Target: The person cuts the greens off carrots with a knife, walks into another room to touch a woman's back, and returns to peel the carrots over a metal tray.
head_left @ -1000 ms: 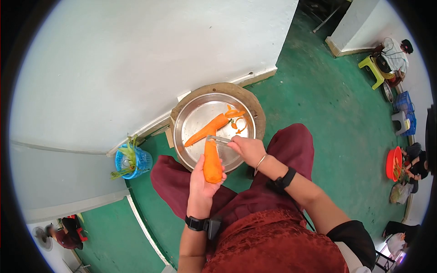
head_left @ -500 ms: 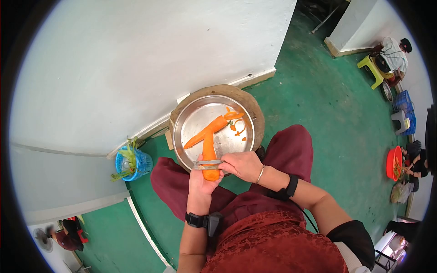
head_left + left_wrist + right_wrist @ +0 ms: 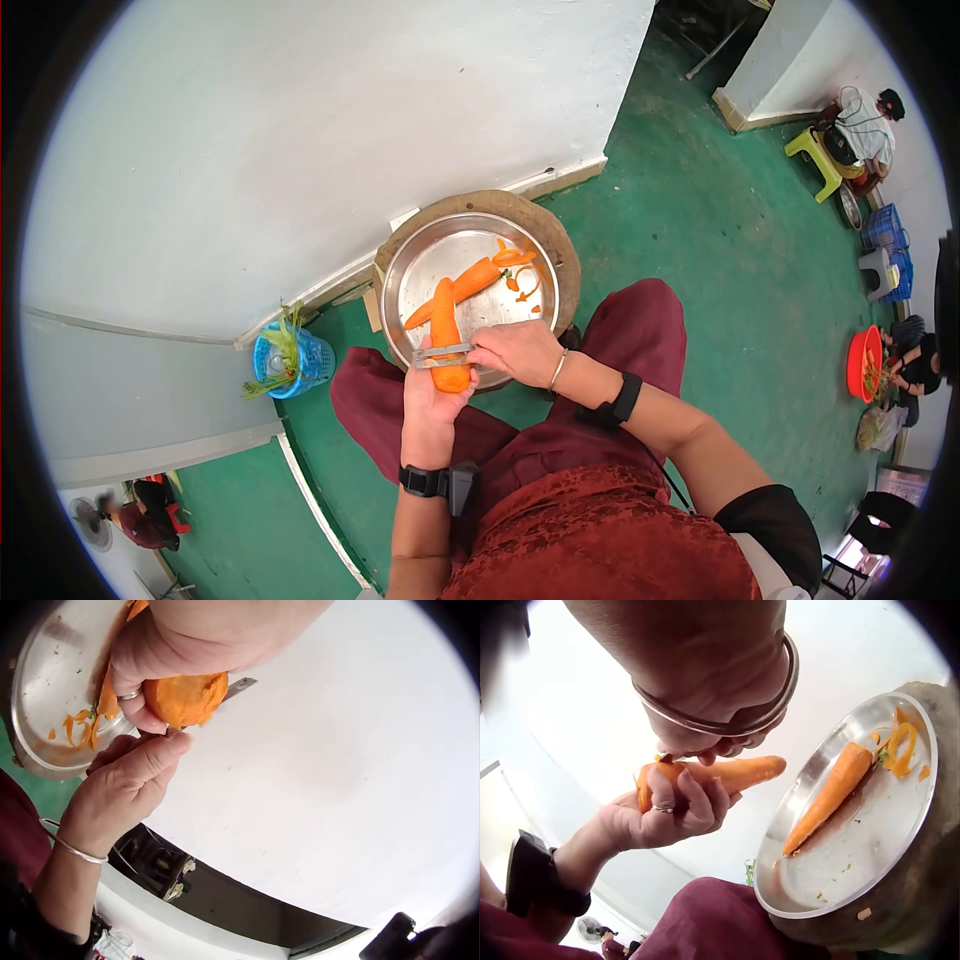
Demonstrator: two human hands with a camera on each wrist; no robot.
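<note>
The left hand (image 3: 430, 398) grips a thick carrot (image 3: 445, 320) near its wide end, its narrow end pointing away over the metal basin; in the right wrist view the fingers (image 3: 692, 796) wrap round that carrot (image 3: 739, 774). In the right hand (image 3: 522, 352) is a metal peeler (image 3: 440, 354), its blade lying across the carrot close to the wide end. The left wrist view shows the peeler's end (image 3: 241, 688) sticking out past the carrot's butt (image 3: 186, 699). A second carrot (image 3: 478, 280) lies in the basin (image 3: 388, 280) beside curled orange peelings (image 3: 513, 257).
The basin stands on a round wooden block (image 3: 562, 245) by a white wall (image 3: 350, 120). A blue basket (image 3: 318, 362) with green leaves stands to the left. At the far right are a red tub (image 3: 857, 362), a green stool (image 3: 822, 165) and seated people.
The peeler went from the carrot's middle toward its wide end and remains near there. Both hands and the carrot have shifted slightly left, and the carrot's narrow end has swung left.
</note>
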